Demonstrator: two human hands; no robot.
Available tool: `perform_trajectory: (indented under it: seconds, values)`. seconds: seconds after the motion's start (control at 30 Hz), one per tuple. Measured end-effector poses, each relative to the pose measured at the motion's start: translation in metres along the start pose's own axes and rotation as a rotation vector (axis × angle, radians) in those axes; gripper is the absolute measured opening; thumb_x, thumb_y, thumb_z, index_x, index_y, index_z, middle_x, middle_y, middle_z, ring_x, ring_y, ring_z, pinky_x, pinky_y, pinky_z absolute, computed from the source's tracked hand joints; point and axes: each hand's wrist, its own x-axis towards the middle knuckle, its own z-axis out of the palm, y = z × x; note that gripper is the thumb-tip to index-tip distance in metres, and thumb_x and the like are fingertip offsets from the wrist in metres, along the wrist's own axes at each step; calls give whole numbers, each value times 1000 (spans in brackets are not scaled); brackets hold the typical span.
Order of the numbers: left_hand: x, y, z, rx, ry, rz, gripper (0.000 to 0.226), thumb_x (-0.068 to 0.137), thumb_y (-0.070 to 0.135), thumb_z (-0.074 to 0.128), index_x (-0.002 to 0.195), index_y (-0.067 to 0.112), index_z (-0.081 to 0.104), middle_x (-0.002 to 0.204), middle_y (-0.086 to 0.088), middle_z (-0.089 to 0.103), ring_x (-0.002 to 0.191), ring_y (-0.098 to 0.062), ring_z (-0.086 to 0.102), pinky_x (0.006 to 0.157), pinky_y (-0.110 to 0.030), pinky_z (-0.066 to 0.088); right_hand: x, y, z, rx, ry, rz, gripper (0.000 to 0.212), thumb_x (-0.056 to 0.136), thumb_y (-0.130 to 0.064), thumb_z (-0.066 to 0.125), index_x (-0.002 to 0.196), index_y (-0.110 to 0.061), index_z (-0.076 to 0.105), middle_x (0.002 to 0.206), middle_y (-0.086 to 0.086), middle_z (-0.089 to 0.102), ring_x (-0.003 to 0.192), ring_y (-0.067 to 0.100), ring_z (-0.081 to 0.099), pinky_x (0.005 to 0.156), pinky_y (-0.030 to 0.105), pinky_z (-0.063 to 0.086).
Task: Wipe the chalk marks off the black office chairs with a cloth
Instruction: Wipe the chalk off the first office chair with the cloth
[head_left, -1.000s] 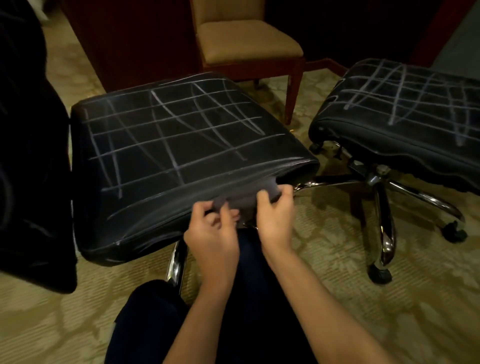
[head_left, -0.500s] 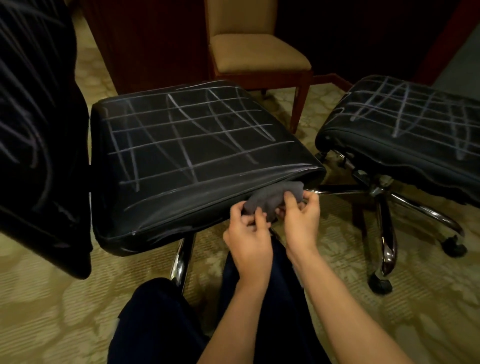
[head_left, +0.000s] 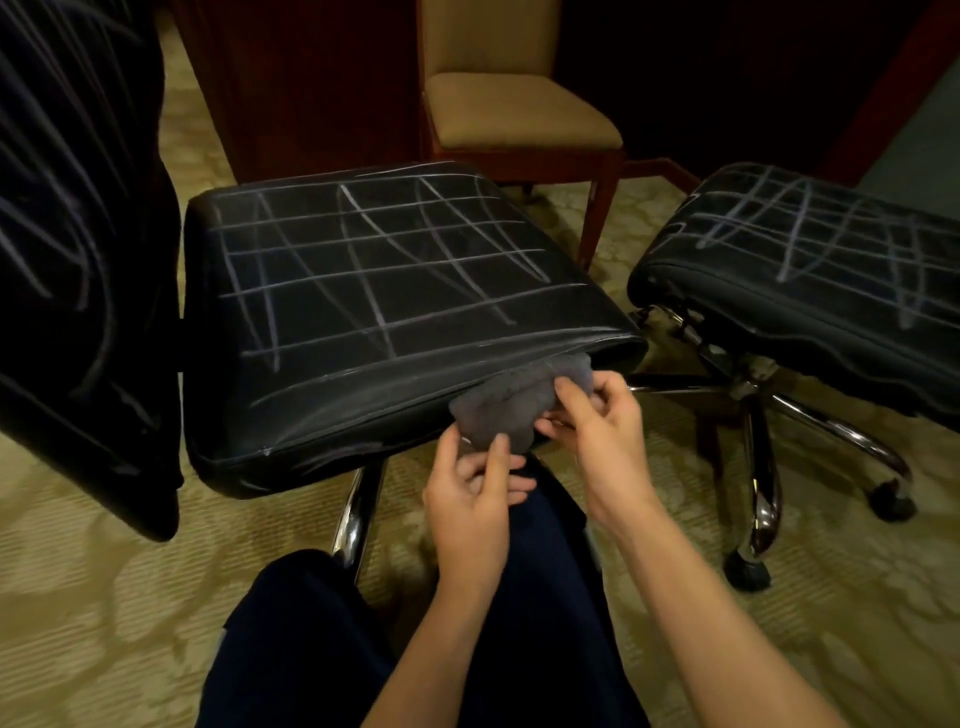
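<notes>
At the far left a chalk-scribbled backrest (head_left: 78, 249) is seen, and beside it the near seat (head_left: 395, 291), whose white chalk grid (head_left: 384, 260) is not yet wiped. Its long front edge runs left to right, rising slightly toward the right, directly ahead of and above both hands. The bunched grey cloth (head_left: 511, 408) is held against that edge near the seat's right corner: its lower part is pinched by the left hand (head_left: 470, 499), its upper right part by the curled fingers of the right hand (head_left: 597, 431). A forward, leftward sweep seems called for. Further right, well apart, the second marked seat (head_left: 810, 260) lies nearer the right hand.
</notes>
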Motion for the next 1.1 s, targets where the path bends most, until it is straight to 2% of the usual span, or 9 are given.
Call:
perform_trajectory:
  seconds: [0.17,0.33,0.43,0.53,0.67,0.77,0.87,0.93,1.1]
  values:
    - [9,9,12,-86,-70,-77,16,101,17,57,117,22,56,77,-12,73,59,-25,70,53,-28,57,-2,-9,-10,-18,-92,-11,5,99,-10,57,95,-9,55,91,13,70,83,20,71,66,25,58]
    - [6,13,11,10,-48,-40,10,100,23,59,110,19,57,63,-6,67,49,-18,63,46,-23,48,1,0,-13,-68,1,-32,11,99,-11,58,105,-3,56,94,10,70,85,17,70,70,28,59]
    - [11,10,19,287,5,85,19,102,34,55,104,15,56,55,1,62,48,-10,59,50,-23,43,12,10,-18,-189,51,-78,10,99,-15,58,105,-7,58,95,6,70,82,12,68,67,24,57]
    - [18,16,34,783,11,229,33,105,46,37,105,15,49,76,-2,69,76,-25,67,63,-34,40,33,15,-23,-412,127,-216,4,101,-23,56,99,-19,55,91,-4,65,79,0,65,65,21,51]
    - [24,26,30,1038,34,298,32,106,43,36,112,15,49,93,-13,71,89,-35,68,67,-38,39,43,28,-6,-574,245,-377,12,102,-24,54,98,-12,52,91,1,63,82,14,62,72,32,51]
    - [28,14,-6,1002,122,398,36,101,45,39,101,12,52,79,-17,70,73,-41,68,62,-45,51,22,52,16,-574,293,-459,12,101,-19,56,100,-7,52,91,8,61,79,20,58,69,23,39]
    - [26,1,-42,889,247,457,32,98,39,50,94,8,56,61,-5,63,53,-32,64,50,-41,51,2,65,28,-535,88,-385,10,102,-26,54,95,-24,47,83,6,64,66,15,65,58,28,52]
    - [24,-2,-44,815,307,441,26,98,36,58,94,10,57,59,3,62,51,-26,63,50,-38,50,4,64,23,-513,25,-365,11,101,-25,56,93,-24,48,79,5,65,60,7,66,54,22,54]
    - [27,1,28,755,283,339,22,95,39,63,94,19,55,73,1,74,69,-26,71,62,-39,54,37,39,-5,-475,299,-360,12,100,-19,58,99,-8,54,75,-4,61,59,-10,62,53,9,48]
